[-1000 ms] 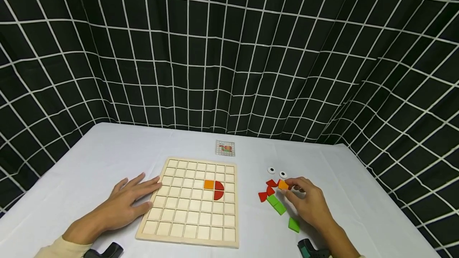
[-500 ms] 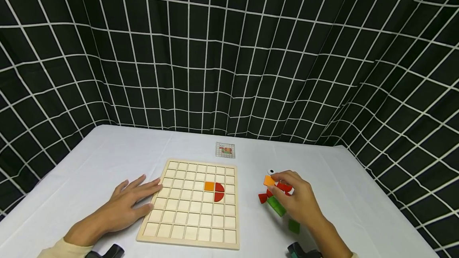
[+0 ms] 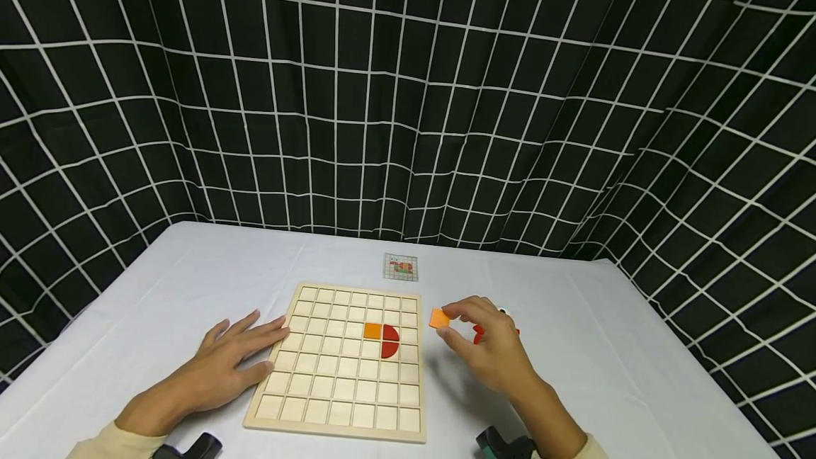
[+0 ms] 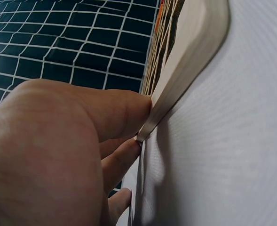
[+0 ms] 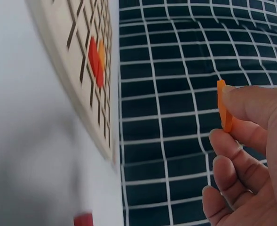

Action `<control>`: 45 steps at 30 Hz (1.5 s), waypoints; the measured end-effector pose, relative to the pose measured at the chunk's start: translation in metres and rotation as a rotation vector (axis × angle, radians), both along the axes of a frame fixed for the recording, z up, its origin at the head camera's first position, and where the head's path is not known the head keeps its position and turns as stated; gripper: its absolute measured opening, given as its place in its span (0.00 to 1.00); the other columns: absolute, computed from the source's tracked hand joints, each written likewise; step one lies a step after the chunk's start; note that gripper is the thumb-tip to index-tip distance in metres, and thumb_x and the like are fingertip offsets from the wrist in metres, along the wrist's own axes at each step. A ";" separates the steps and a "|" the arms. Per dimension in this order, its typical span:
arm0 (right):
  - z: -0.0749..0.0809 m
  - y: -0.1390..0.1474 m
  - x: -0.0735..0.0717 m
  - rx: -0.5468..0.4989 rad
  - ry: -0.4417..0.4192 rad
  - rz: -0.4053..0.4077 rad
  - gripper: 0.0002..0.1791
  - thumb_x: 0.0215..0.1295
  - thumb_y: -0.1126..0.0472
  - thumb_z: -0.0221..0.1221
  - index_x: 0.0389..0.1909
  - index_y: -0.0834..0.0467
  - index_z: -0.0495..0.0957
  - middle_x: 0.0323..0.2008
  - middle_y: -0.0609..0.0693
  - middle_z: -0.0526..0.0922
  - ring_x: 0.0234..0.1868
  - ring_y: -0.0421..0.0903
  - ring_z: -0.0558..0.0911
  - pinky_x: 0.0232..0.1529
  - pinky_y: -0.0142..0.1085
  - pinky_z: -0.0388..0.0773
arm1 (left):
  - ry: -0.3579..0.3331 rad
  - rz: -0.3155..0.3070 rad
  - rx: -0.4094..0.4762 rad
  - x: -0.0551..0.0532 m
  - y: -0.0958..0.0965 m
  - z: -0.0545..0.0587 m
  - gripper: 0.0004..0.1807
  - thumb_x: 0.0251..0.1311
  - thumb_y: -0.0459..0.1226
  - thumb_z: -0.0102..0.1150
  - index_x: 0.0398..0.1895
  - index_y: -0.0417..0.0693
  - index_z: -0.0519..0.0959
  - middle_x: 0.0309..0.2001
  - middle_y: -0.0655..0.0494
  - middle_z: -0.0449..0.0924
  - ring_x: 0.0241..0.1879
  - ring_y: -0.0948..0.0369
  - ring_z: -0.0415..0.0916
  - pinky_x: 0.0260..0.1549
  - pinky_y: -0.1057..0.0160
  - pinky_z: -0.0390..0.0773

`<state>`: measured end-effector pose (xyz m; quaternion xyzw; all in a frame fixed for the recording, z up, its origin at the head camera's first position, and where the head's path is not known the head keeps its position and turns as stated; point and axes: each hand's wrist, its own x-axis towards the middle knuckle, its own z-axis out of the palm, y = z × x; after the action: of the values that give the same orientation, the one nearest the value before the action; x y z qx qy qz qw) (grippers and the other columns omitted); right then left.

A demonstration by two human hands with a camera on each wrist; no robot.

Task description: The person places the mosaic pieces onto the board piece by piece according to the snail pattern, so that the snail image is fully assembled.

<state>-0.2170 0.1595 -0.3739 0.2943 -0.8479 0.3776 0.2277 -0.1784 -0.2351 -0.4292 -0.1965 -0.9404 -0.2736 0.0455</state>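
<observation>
My right hand [image 3: 491,342] pinches an orange square tile [image 3: 439,318] between thumb and index finger, held above the table just right of the wooden grid board [image 3: 331,392]. In the right wrist view the same orange tile [image 5: 224,106] shows edge-on at the fingertips. On the board sit another orange square [image 3: 372,331] and two red quarter-round tiles [image 3: 390,342] that together form a half disc. My left hand [image 3: 219,363] lies with fingers spread against the board's left edge; in the left wrist view its thumb [image 4: 124,110] touches the wooden rim [image 4: 176,70].
A small picture card [image 3: 401,268] lies beyond the board. Red tiles [image 3: 478,334] and a white eye piece [image 3: 503,312] show behind my right hand, which hides the green tiles. A black curtain with white grid lines [image 3: 408,91] closes off the table's [image 3: 210,261] far side.
My right hand has lifted the orange square from among the loose pieces and carried it left toward the board. The left hand has stayed at the board's edge.
</observation>
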 end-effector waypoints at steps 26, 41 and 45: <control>-0.003 -0.071 -0.001 -0.064 -0.170 0.051 0.13 0.53 0.65 0.71 0.41 0.55 0.84 0.38 0.36 0.82 0.44 0.39 0.77 0.43 0.40 0.77 | -0.030 0.015 0.010 0.001 0.000 -0.001 0.24 0.63 0.42 0.58 0.63 0.51 0.75 0.68 0.55 0.66 0.70 0.40 0.47 0.62 0.34 0.36; -0.040 -0.079 -0.007 0.048 -0.140 0.118 0.11 0.53 0.65 0.70 0.39 0.57 0.84 0.37 0.40 0.81 0.41 0.41 0.75 0.43 0.36 0.75 | -0.026 0.012 0.004 0.001 0.000 0.001 0.24 0.63 0.43 0.58 0.63 0.50 0.76 0.68 0.55 0.66 0.70 0.40 0.47 0.62 0.35 0.36; -0.044 -0.080 -0.006 0.112 -0.168 0.095 0.10 0.55 0.63 0.70 0.39 0.56 0.83 0.38 0.39 0.78 0.42 0.39 0.72 0.42 0.34 0.73 | -0.033 0.016 0.007 0.000 0.000 0.002 0.24 0.63 0.43 0.58 0.63 0.51 0.75 0.68 0.55 0.65 0.70 0.40 0.47 0.62 0.35 0.36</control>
<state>-0.2225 0.0791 -0.4180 0.3139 -0.8687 0.3635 0.1211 -0.1784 -0.2355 -0.4270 -0.1844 -0.9416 -0.2799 0.0327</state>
